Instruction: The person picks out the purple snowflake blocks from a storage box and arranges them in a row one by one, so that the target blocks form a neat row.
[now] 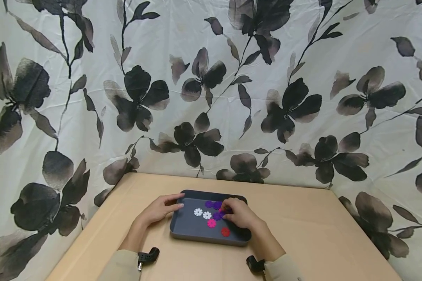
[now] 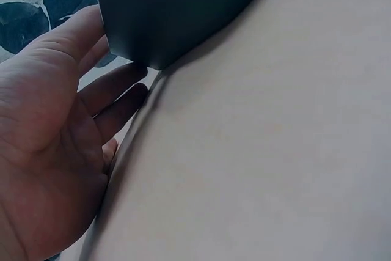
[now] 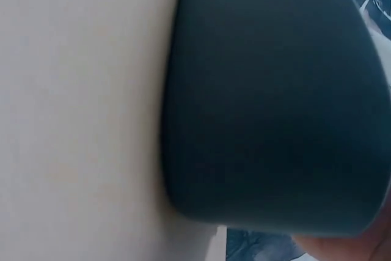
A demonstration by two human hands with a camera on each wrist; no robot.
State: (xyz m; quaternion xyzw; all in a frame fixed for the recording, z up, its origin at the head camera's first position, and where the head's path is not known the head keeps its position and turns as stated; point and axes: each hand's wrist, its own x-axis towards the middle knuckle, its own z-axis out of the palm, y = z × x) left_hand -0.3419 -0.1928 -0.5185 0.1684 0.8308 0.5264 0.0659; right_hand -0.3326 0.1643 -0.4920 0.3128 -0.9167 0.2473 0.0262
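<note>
A dark grey tray [image 1: 186, 235] lies on the table and holds several small notched plastic discs. My left hand [image 1: 158, 208] rests at the tray's left end, its fairly straight fingers touching the rim; the left wrist view shows this hand [image 2: 55, 108] against the tray wall [image 2: 165, 16]. Over the right half of the tray, my right hand [image 1: 242, 214] has bent fingers and pinches a pink disc [image 1: 220, 210], mostly hidden by the fingertips. Purple discs [image 1: 209, 204] lie close beside those fingers. In the right wrist view the tray's outer wall [image 3: 275, 102] covers most of the hand.
Two white discs [image 1: 202, 213], another pink disc [image 1: 211, 223] and a red disc [image 1: 225, 232] lie in the tray. The light wooden table [image 1: 288, 218] extends around it. Behind hangs a floral cloth [image 1: 246, 156].
</note>
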